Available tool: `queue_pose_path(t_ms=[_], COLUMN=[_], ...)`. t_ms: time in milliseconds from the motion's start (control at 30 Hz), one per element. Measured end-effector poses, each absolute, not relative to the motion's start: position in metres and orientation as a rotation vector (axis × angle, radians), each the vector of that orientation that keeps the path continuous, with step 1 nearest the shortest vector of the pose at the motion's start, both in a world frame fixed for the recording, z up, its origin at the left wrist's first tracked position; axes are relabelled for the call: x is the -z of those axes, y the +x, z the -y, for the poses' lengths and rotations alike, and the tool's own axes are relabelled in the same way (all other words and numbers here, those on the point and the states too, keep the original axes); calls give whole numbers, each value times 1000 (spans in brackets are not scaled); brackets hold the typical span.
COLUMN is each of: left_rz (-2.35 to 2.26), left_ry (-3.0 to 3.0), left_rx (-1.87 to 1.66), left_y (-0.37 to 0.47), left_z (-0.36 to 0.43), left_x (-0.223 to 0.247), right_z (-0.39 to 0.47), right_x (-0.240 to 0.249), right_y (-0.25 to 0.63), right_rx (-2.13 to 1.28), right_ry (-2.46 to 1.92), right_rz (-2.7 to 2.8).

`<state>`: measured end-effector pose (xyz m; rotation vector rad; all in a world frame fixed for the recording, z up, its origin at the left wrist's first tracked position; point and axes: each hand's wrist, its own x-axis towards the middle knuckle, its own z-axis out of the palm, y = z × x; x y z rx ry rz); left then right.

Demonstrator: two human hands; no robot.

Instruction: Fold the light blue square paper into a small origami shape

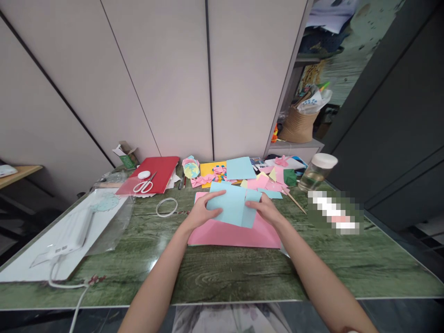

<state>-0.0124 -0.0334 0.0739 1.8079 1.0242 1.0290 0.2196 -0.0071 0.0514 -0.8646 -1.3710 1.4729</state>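
A light blue sheet of paper is held up between my two hands, above a pink sheet lying on the table. My left hand grips its left side, thumb and fingers closed on the paper. On the right side, my right hand pinches a narrower part of the blue paper near its upper right corner. A vertical line divides that part from the wider left portion, with a small gap at the top; whether it is a fold or a tear lower down, I cannot tell.
Scissors rest on a red folder at the back left. Pink paper pieces and another blue sheet lie behind my hands. A lidded bottle stands right, near a wooden stick. A white power strip lies left.
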Motion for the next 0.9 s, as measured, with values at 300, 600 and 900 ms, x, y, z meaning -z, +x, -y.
queue_pose_path(t_ms=[300, 600, 900], left_rz=[-1042, -1050, -1052], left_ry=[1814, 1813, 1825], left_rx=[-1029, -1052, -1113], left_y=[-12, -11, -7], left_z=[34, 34, 36], left_x=[-76, -76, -74], right_z=[10, 11, 11], right_x=[-55, -58, -59], right_y=[219, 218, 215], right_rx=[-1469, -1404, -1194], right_ry=[-878, -944, -1101], right_rz=[1378, 1423, 1443])
